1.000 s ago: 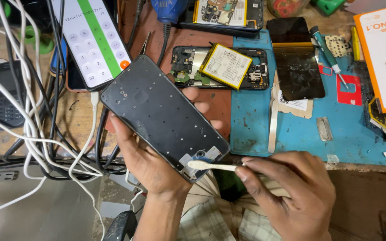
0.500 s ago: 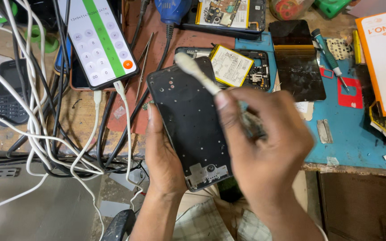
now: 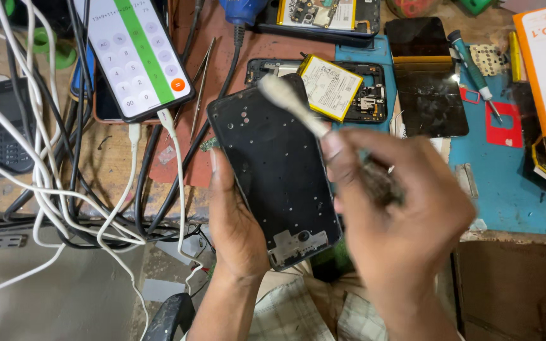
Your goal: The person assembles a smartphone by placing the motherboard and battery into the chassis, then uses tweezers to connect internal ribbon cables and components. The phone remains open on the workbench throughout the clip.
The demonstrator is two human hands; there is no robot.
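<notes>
Your left hand [image 3: 238, 221] grips a black phone frame [image 3: 273, 167] from below, fingers wrapped round its left edge, holding it above the bench edge. Your right hand [image 3: 399, 215], blurred, has its fingers pinched on a brush [image 3: 292, 104] whose white tip touches the frame's top corner. Behind it lies an opened phone [image 3: 349, 88]; a lit phone [image 3: 137, 53] sits among cables [image 3: 52, 189].
</notes>
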